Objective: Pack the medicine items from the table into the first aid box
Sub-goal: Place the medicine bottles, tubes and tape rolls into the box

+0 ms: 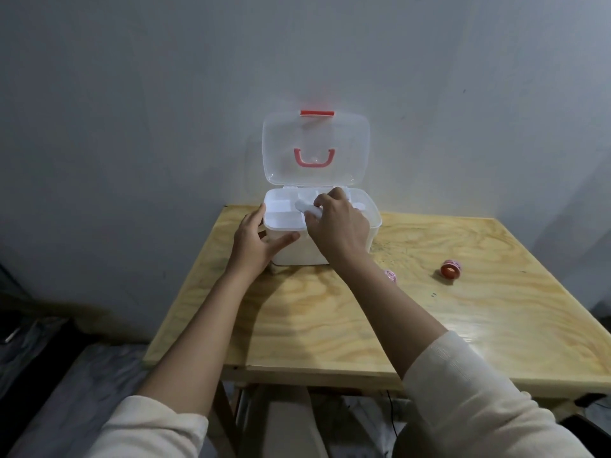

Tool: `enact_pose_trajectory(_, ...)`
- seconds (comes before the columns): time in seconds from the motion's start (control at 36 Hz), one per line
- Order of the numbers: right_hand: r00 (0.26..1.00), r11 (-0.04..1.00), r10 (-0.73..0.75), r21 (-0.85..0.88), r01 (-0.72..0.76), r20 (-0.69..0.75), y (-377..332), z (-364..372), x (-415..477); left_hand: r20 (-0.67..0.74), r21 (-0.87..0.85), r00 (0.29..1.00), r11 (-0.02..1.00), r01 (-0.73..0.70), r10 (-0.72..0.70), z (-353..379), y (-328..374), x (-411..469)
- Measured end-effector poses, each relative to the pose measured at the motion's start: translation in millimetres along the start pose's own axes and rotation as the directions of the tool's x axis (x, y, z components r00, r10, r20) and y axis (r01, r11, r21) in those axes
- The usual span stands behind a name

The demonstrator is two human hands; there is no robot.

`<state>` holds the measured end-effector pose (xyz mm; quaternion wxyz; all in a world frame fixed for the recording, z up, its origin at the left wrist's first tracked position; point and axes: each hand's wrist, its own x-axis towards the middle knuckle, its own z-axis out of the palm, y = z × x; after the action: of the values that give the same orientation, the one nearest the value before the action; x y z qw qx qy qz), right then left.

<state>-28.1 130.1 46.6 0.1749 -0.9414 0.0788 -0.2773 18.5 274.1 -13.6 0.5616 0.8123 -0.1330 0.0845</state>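
The first aid box (370, 238) stands at the back of the bench (314, 325), against the wall, its lid (315, 148) raised behind it. The left hand (256, 246) rests on the box's front left corner; the right hand (340, 231) is over its divided tray, fingers (314, 223) on a small wrapped item (305, 206). Two tape rolls (451, 269) (391, 276) lie on the bench, right of the box.

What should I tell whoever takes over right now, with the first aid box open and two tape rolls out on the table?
Left hand: open, braced against the front left corner of the first aid box.
Right hand: over the box's top tray, fingers closed on a white item; what it is cannot be told.
Box: at the back of the table, lid standing open.
Done: not clear what is already packed; the tray is partly hidden.
Left: release the white item, then pack the red tape roll and the pink roll, which is partly behind the right forearm.
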Motion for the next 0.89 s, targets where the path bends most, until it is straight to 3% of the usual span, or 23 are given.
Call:
enact_pose_trajectory(0.28,0.999,0.999,0.037,-0.033,-0.037,0.006,-6.4,-1.8,-2.7,-0.029,0.034,0.999,0.999,-0.016,0.017,2.5,-3.6,3.9)
enact_pose_trajectory(0.56,0.996,0.987,0.084,0.142,-0.078,-0.040,6.3,1.3,-0.7,-0.022,0.041,1.000,0.999,-0.021,0.022,0.6,-0.8,0.5)
enact_pose_trajectory(0.69,0.983,0.964,0.129,0.249,-0.094,-0.129,8.3,0.1,-3.1,-0.031,0.054,1.000,0.999,0.000,0.001,1.5,-1.0,1.0)
enact_pose_trajectory(0.89,0.976,0.865,0.063,0.500,0.051,-0.209,-10.1,-6.6,7.8,0.032,0.020,0.999,0.999,-0.032,0.031,-2.4,-2.0,-0.2)
